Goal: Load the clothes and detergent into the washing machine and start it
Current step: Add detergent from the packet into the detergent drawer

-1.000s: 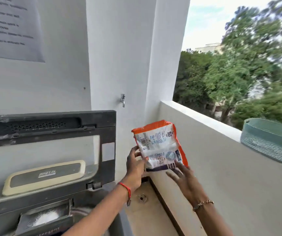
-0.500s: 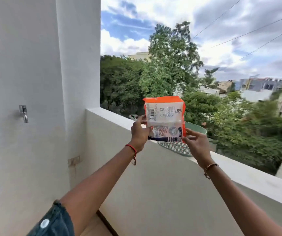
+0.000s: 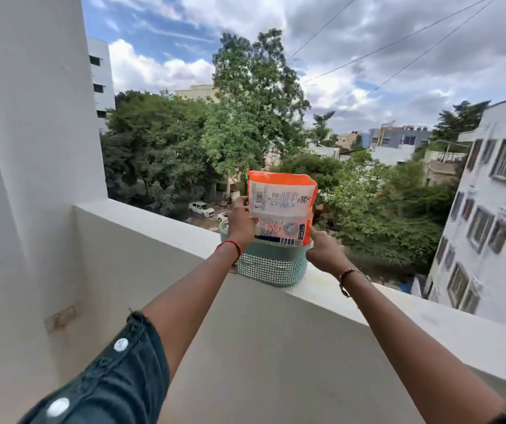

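Note:
An orange and white detergent packet (image 3: 280,206) is held upright between both hands, its lower edge at the rim of a teal perforated basket (image 3: 271,266) that stands on the balcony ledge. My left hand (image 3: 239,223) grips the packet's left edge. My right hand (image 3: 323,250) holds its lower right corner. Both arms stretch forward. The washing machine and the clothes are out of view.
A white parapet ledge (image 3: 154,221) runs from the left wall toward the lower right, with a drop to the street beyond. A white pillar (image 3: 31,133) stands at the left. Trees and buildings lie behind.
The view has swung right, away from the washing machine. Both hands carried the packet out to the ledge and now hold it over the teal basket.

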`<state>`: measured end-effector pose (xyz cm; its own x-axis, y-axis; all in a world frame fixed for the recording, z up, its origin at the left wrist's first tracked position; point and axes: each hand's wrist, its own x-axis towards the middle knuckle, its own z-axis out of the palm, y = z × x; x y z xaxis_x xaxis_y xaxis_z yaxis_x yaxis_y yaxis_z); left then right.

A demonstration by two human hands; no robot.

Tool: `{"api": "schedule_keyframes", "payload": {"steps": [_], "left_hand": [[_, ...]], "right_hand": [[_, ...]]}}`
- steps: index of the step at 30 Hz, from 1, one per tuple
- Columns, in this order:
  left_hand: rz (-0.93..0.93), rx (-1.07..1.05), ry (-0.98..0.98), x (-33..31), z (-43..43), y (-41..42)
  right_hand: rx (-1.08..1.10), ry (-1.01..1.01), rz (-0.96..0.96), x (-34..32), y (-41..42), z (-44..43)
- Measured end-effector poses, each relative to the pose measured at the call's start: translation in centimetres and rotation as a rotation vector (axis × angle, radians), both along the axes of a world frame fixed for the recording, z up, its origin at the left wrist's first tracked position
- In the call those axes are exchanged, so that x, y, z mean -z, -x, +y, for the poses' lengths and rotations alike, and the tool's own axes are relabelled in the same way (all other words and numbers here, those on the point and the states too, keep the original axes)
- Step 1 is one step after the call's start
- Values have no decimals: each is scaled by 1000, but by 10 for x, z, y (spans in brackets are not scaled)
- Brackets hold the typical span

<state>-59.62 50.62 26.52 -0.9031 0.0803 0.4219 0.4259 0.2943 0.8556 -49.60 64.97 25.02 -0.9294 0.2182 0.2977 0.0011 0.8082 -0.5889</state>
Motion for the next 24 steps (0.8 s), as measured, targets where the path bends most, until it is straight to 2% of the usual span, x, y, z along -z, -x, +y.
{"api": "schedule_keyframes", "payload": {"steps": [3,14,19,24], "left_hand": [[-37,17,84,14,0,6],[-133,-17,178,27,-12,9],[-147,-72,231,27,-36,-2],[-138,-105,99,35,-93,-43]], "right_hand": [[31,-3,-88,11,9,-1],[42,-8,-72,22,5,-15],[56,-43,10,21,-3,-38],[12,-3,204,23,-15,-97]]}}
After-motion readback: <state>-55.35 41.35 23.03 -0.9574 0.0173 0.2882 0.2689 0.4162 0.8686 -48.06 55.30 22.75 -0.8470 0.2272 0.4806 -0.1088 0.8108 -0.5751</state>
